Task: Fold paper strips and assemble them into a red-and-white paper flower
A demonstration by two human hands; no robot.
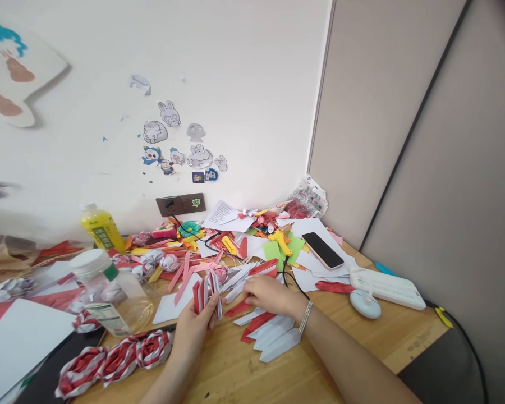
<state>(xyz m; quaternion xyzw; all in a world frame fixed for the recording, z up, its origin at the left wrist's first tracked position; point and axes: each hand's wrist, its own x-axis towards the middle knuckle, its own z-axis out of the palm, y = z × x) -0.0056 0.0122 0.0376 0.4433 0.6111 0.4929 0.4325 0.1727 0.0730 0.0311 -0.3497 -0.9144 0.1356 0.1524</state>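
My left hand (200,318) is closed round a small bundle of folded paper strips (201,294), red and white, standing upright between thumb and fingers. To its right, my right hand (271,294) reaches over loose strips with its fingers curled together. Their tips are close to a red paper strip (237,309), and whether they grip one is hidden. Below the right wrist, white paper strips (280,342) with pointed ends fan out across the wooden table (231,376). A row of red-and-white twisted paper rosettes (118,359) lies left of my left forearm.
A clear jar with a white lid (90,264) and a yellow drink bottle (103,227) stand at left. Behind my hands are paper scraps, a yellow glue gun (281,242) with a black cord, and a phone (323,249). A white power strip (387,287) lies at right.
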